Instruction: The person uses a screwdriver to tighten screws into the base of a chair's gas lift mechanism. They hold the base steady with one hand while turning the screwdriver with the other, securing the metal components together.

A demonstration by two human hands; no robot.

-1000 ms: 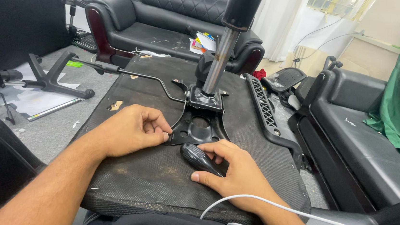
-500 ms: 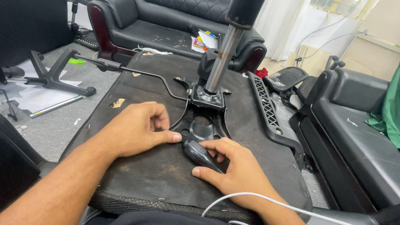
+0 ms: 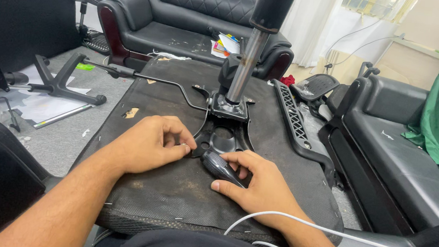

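An upturned chair seat is laid across the lap, its black metal mechanism plate at the centre and the gas-lift column rising toward twelve o'clock. A black-handled tool, apparently a screwdriver, is gripped by the right hand, whose fingers are curled shut around the handle. The left hand is rested on the seat at nine o'clock of the tool, its fingers narrowed in a pinch at the plate's edge; whether something small is held there cannot be told. The step is judged best done with the tool kept square to the plate and pressed firmly, the left hand steadying close by. An armrest lies at two o'clock.
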